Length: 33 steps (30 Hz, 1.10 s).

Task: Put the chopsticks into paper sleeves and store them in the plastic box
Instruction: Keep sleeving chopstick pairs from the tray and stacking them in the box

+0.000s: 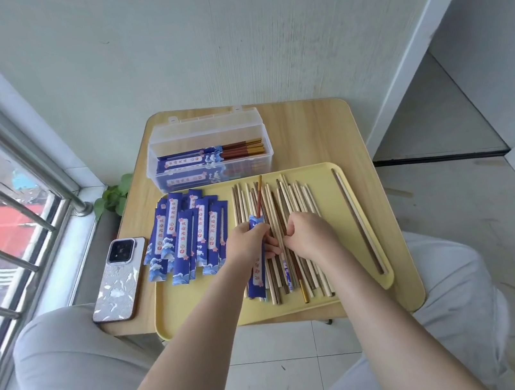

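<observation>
A loose pile of pale and dark brown wooden chopsticks lies lengthwise on the middle of the tray, with two more apart at its right edge. Blue printed paper sleeves overlap in a fan to the left; one sleeve holds a red-brown chopstick sticking out. The clear rectangular plastic box stands open behind, holding sleeved pairs laid sideways.
</observation>
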{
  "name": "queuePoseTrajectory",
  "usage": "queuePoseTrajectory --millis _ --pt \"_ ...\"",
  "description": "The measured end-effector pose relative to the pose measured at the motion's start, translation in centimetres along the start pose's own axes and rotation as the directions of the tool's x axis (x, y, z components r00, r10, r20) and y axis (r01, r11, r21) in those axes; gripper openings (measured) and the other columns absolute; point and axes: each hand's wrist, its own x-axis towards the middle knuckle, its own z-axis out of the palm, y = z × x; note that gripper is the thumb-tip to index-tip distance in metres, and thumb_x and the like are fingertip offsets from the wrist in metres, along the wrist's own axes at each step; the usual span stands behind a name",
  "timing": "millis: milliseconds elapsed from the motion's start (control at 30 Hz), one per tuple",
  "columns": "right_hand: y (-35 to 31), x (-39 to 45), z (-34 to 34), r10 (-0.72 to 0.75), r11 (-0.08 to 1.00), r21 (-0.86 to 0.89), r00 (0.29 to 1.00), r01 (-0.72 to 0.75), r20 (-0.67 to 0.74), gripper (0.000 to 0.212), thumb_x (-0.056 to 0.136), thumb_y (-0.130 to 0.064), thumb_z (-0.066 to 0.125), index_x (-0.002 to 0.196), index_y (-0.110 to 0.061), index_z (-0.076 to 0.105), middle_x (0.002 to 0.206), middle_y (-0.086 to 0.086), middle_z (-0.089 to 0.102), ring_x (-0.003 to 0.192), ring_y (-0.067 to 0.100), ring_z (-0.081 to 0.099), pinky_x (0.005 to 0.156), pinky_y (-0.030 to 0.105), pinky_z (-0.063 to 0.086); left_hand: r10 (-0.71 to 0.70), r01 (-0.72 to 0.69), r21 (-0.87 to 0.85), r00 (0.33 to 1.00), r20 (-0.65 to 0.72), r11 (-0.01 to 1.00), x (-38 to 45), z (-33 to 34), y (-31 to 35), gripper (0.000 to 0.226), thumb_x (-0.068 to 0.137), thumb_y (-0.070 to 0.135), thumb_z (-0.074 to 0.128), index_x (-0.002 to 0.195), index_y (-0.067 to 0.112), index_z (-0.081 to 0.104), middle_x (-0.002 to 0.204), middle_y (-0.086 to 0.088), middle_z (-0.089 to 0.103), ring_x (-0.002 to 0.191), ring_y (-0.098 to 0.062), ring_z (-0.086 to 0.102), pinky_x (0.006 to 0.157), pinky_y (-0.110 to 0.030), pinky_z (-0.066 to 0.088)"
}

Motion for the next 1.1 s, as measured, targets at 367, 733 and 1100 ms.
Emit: queuePoseTrajectory --millis 367,733,1100 --pt "-0.4 0.4 -0.5 0.104 0.988 -0.114 0.995 -0.102 0.011 0.009 0.096 -0.008 0.057 0.104 -0.010 0.059 0.091 0.002 0.056 0.082 0.023 0.058 0.065 0.031 0.046 -0.028 0.029 -0.020 0.998 0.049 0.999 0.2 -0.5 -0.1 0.014 0.097 0.012 0.058 0.105 0.000 0.059 0.068 -0.011 0.071 0.058 -0.022 0.070 0.057 -0.028 0.060" --pt "-1.2 0.4 -0.7 0.120 0.988 -0.106 0.991 -0.114 0.052 0.007 0.092 -0.004 0.059 0.096 -0.009 0.060 0.080 0.002 0.054 0.079 0.023 0.061 0.063 0.031 0.049 -0.019 0.019 -0.009 0.999 0.045 1.000 0.1 -0.6 0.0 0.015 0.097 0.011 0.057 0.106 -0.001 0.059 0.068 -0.010 0.071 0.056 -0.019 0.069 0.056 -0.026 0.059" --pt "-1.5 0.0 -0.6 0.112 0.984 -0.135 0.993 -0.115 -0.033 0.011 0.095 -0.004 0.057 0.103 -0.008 0.062 0.086 0.004 0.054 0.078 0.023 0.055 0.064 0.029 0.046 -0.019 0.019 -0.014 0.998 0.054 1.000 0.1 -0.6 0.0 0.015 0.098 0.012 0.058 0.107 0.000 0.058 0.068 -0.010 0.071 0.057 -0.020 0.069 0.055 -0.026 0.058"
